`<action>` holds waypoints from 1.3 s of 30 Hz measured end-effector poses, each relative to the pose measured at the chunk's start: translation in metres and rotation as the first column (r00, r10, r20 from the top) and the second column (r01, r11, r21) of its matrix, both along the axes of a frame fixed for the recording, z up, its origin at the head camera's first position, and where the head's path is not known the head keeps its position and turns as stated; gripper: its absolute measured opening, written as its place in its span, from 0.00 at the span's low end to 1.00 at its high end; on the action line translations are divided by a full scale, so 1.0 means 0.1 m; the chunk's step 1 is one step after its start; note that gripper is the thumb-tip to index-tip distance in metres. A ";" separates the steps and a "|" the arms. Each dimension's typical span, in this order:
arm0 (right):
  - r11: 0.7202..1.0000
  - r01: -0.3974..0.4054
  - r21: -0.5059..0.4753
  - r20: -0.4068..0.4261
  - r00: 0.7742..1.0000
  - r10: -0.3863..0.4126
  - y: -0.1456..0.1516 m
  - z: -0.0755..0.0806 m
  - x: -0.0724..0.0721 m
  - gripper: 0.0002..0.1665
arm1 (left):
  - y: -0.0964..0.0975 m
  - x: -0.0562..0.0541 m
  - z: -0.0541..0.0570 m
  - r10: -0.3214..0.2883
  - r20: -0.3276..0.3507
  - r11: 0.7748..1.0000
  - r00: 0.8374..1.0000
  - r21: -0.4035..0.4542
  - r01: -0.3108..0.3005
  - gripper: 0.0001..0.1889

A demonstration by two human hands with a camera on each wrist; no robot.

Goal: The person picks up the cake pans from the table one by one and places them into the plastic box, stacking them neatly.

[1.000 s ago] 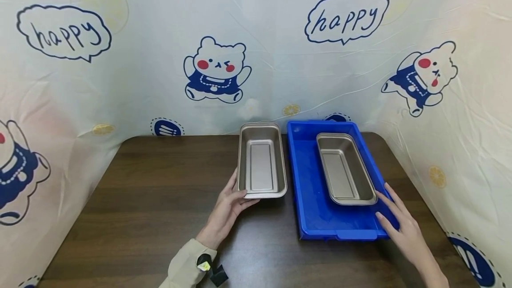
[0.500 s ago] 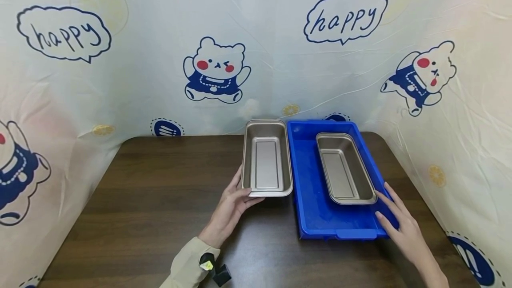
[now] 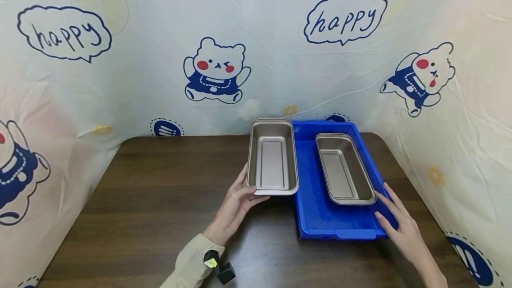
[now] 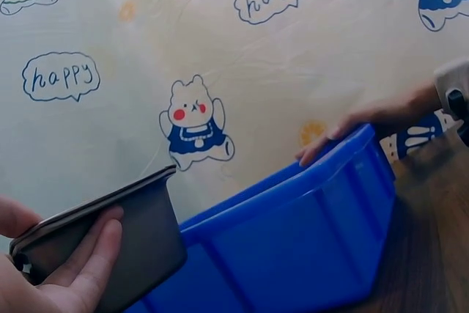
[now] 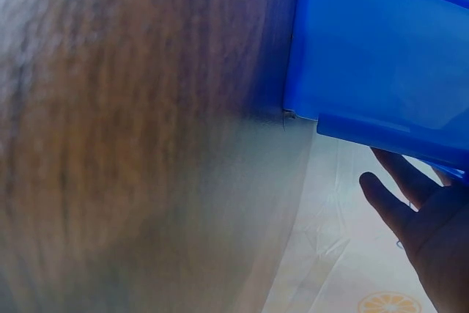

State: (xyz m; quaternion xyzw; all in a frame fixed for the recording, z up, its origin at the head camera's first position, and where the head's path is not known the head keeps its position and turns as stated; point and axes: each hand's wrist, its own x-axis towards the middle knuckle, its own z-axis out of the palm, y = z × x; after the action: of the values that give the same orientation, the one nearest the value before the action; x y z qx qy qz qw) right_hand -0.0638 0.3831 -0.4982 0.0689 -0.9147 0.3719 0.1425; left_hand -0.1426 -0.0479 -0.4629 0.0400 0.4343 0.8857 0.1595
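Note:
My left hand (image 3: 230, 210) grips a metal loaf pan (image 3: 272, 163) by its near left corner, thumb on the rim and fingers beneath. In the left wrist view that loaf pan (image 4: 146, 254) is held up beside the blue bin (image 4: 300, 240). From the head it overlaps the left rim of the bin (image 3: 318, 228). A second loaf pan (image 3: 343, 170) lies inside the bin, toward its right side. On the bin's right rim rests my right hand (image 3: 406, 232), its fingers extended; the right wrist view shows this hand (image 5: 432, 229) dark against the bin's side.
Everything stands on a dark wooden table (image 3: 140, 217). Behind it and at both sides hangs a pale cloth (image 3: 144, 79) printed with bears and "happy" bubbles. A small black device (image 3: 226, 272) is strapped at my left wrist.
My left hand has carried its loaf pan to the right and slightly up, from beside the bin to over its left rim. My right hand and the second pan stay put.

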 end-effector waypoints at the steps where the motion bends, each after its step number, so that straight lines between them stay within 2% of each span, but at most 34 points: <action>1: 1.000 0.000 0.000 -0.001 1.000 0.000 0.00 0.00 0.00 0.32 | 0.01 0.00 0.01 -0.003 -0.001 1.000 1.000 0.000 0.003 0.43; 14: 1.000 0.009 0.009 -0.004 1.000 -0.009 0.00 0.00 0.00 0.32 | 0.10 -0.02 0.09 -0.009 -0.008 1.000 1.000 0.003 0.009 0.43; 34: 1.000 0.006 0.027 0.011 1.000 -0.007 0.00 0.01 0.00 0.33 | 0.31 -0.03 0.22 -0.078 -0.051 0.996 0.996 0.030 0.079 0.43; 39: 0.999 -0.009 0.033 -0.019 1.000 0.010 0.00 0.00 -0.01 0.33 | 0.37 -0.05 0.25 -0.079 -0.057 0.996 0.995 0.034 0.081 0.43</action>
State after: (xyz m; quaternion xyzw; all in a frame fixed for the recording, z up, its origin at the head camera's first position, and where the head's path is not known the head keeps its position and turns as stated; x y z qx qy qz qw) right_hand -0.0646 0.3836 -0.4985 0.0794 -0.9189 0.3566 0.1485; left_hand -0.1481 -0.0111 -0.4378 0.0850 0.4206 0.8848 0.1819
